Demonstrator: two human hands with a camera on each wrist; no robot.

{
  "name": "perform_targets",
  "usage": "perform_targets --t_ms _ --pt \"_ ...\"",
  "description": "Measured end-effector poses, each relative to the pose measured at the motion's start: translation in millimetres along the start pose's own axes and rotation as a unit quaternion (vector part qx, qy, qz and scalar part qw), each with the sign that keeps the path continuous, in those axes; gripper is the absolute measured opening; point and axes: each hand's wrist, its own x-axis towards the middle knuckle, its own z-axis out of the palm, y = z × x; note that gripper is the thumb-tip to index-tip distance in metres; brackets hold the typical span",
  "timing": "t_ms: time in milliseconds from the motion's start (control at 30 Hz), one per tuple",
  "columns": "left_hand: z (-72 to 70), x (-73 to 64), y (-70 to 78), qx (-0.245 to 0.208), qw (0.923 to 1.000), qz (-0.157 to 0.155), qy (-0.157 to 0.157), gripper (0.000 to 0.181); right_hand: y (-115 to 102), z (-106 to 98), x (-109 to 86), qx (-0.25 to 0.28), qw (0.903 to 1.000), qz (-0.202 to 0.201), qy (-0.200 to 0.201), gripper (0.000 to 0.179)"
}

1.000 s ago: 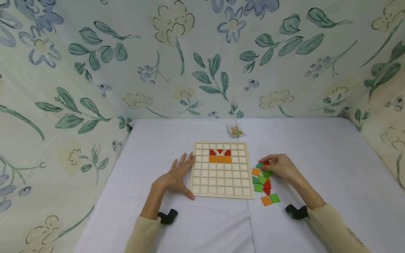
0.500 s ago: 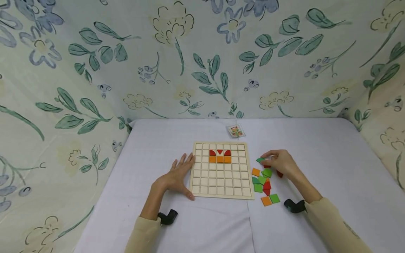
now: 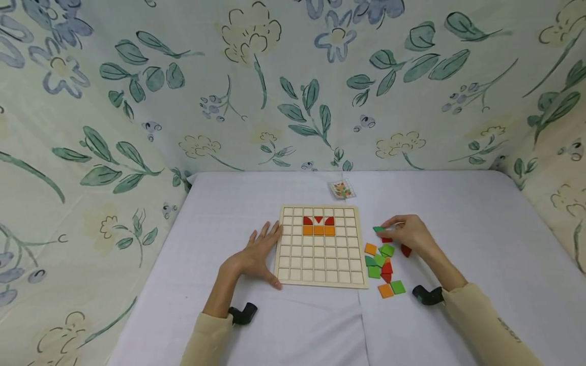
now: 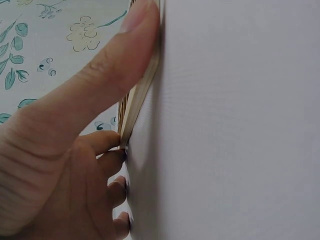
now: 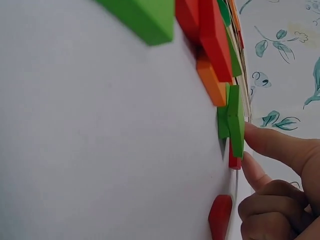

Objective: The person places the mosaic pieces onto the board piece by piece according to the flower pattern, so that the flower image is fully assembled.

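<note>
A square wooden grid board (image 3: 313, 264) lies on the table. Red shaped tiles and a row of orange square tiles (image 3: 318, 230) fill a few of its upper cells. My left hand (image 3: 252, 258) is spread along the board's left side, fingertips at the edge and thumb at the near corner; the left wrist view shows the thumb (image 4: 100, 80) against the wooden edge. Right of the board, my right hand (image 3: 410, 235) pinches a dark green tile (image 3: 378, 229) between thumb and fingers, just over a red tile (image 3: 386, 240). In the right wrist view the held tile is hidden.
Loose tiles lie in a loose pile right of the board, among them an orange tile (image 3: 370, 248) and a light green tile (image 3: 398, 287). A dark red tile (image 3: 406, 250) sits under the right wrist. Behind the board lies a small pattern card (image 3: 342, 189).
My right hand has lifted the dark green tile from the pile's far end and shifted slightly away from me. The dark red tile beneath the wrist has come into view. The left hand stays put.
</note>
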Motion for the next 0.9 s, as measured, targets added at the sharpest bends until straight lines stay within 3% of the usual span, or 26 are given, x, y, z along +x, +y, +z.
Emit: perform_targets --t_ms 400,600,900 --pt "-1.1 -1.6 -0.2 -0.003 1.0000 0.007 0.002 0.151 0.9 -1.4 3.5 0.022 0.9974 -0.056 -0.039 0.041" --pt "-0.5 -1.2 -0.8 -0.006 1.0000 0.006 0.003 0.151 -2.9 2.3 6.4 0.018 0.9985 -0.047 -0.023 0.044" --pt "0.3 -0.8 -1.0 0.001 1.0000 0.004 0.001 0.152 -1.3 -4.3 9.9 -0.013 0.9954 -0.067 -0.068 0.042"
